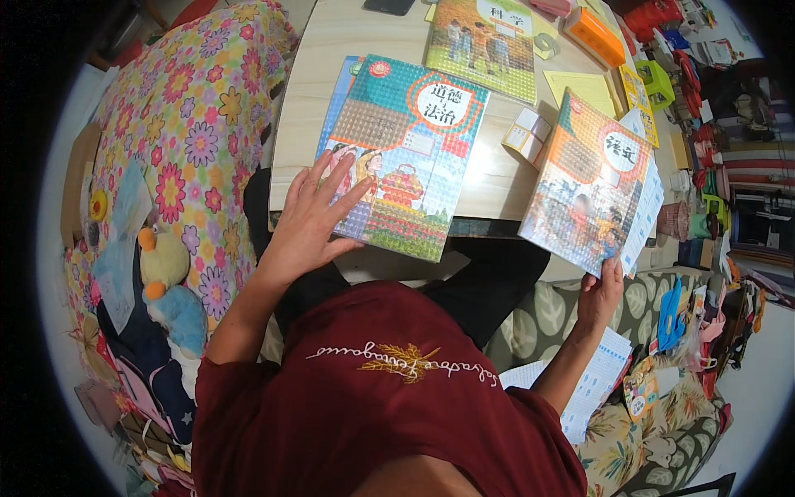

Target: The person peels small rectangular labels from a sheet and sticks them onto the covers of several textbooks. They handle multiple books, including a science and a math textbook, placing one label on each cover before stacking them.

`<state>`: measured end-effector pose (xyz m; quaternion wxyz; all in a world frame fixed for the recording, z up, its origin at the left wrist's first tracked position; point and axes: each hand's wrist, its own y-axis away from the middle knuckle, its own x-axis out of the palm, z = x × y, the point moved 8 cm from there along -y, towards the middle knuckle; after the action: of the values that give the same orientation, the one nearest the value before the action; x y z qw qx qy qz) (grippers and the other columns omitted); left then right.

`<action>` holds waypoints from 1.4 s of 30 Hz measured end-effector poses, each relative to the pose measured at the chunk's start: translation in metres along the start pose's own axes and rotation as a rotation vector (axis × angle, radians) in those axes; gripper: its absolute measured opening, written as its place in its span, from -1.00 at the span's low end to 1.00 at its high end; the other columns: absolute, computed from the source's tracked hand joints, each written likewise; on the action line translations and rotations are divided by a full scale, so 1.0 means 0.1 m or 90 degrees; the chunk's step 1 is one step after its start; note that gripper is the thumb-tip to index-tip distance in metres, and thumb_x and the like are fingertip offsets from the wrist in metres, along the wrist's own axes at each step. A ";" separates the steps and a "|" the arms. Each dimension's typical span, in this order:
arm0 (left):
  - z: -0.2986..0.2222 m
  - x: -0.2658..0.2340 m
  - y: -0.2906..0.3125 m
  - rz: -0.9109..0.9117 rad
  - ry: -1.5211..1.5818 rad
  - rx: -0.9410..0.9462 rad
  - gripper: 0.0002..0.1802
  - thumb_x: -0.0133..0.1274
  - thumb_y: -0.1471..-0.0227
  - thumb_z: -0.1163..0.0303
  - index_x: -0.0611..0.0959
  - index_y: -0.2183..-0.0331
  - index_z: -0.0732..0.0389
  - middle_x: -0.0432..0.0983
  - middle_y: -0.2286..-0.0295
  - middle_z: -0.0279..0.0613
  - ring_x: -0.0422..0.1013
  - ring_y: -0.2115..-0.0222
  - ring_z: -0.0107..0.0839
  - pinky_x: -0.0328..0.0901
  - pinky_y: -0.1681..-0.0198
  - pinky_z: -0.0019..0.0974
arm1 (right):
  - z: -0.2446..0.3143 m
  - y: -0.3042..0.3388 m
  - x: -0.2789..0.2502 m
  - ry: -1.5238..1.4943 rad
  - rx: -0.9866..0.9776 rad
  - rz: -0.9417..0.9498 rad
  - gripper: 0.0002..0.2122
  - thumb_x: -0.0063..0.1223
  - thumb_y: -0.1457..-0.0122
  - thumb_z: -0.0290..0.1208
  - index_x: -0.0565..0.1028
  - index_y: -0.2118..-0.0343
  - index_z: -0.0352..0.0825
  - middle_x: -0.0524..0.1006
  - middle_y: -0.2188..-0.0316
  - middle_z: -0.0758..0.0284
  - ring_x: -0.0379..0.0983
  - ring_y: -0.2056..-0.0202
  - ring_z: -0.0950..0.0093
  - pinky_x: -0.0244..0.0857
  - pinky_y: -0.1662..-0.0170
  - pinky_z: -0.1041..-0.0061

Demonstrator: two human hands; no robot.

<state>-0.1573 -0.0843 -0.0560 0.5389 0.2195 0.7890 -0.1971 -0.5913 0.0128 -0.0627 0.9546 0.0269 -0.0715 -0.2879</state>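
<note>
My left hand (pixel 310 211) lies with spread fingers on the lower left part of a textbook (pixel 431 174) that has a teal, brown and blue cover. Both that cover and the others have a dotted sheen, like plastic sleeves. A blue book (pixel 334 99) peeks out from under its left side. At the right, my right hand (pixel 604 290) grips the lower corner of an orange-topped textbook (pixel 575 178), which juts past the table's near edge. Printed white sheets (pixel 644 211) show along that book's right side.
A green and yellow textbook (pixel 484 54) lies farther back on the wooden table (pixel 497 182). Near it are an orange box (pixel 594 37), a yellow paper (pixel 580 93), a small folded card (pixel 527 137) and a dark phone (pixel 389 6). A flower-covered bed (pixel 186 116) stands left; a leaf-patterned sofa (pixel 530 319) is behind right.
</note>
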 end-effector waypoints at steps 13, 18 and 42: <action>-0.03 -0.03 -0.02 0.007 0.047 0.038 -0.32 0.07 0.15 0.05 0.40 -0.05 0.03 0.03 -0.16 -0.13 -0.12 -0.18 -0.03 -0.14 -0.17 0.02 | -0.10 -0.44 -0.72 -0.090 0.018 -0.108 -0.88 -0.05 -0.19 -0.38 0.38 0.27 -0.29 0.41 0.49 0.49 0.19 0.61 0.78 0.10 0.59 0.83; -0.07 -0.01 0.01 0.013 0.043 0.037 -0.44 0.02 0.08 0.11 0.45 -0.02 -0.01 0.10 -0.14 -0.19 -0.11 -0.19 -0.05 -0.21 -0.18 0.05 | -0.03 -0.21 -0.44 -0.077 -0.007 -0.080 -0.80 -0.10 -0.21 -0.35 0.34 0.18 -0.34 0.41 0.48 0.48 0.18 0.66 0.76 0.08 0.66 0.79; 0.40 0.52 0.82 -0.165 0.962 -0.429 -0.74 -0.13 -0.15 0.36 0.46 0.19 0.32 0.45 0.35 -0.22 0.39 0.36 -0.55 0.31 0.30 -0.49 | -0.67 0.87 1.59 0.204 0.175 0.232 -0.79 -0.02 -0.16 -0.36 0.34 0.25 -0.39 0.42 0.40 0.37 0.36 0.42 0.69 0.29 0.53 0.69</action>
<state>-0.0984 -0.0316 -0.1246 -0.1254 0.0276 0.9735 0.1893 -0.4023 -0.0024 -0.1021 0.9772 0.1879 0.0387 -0.0913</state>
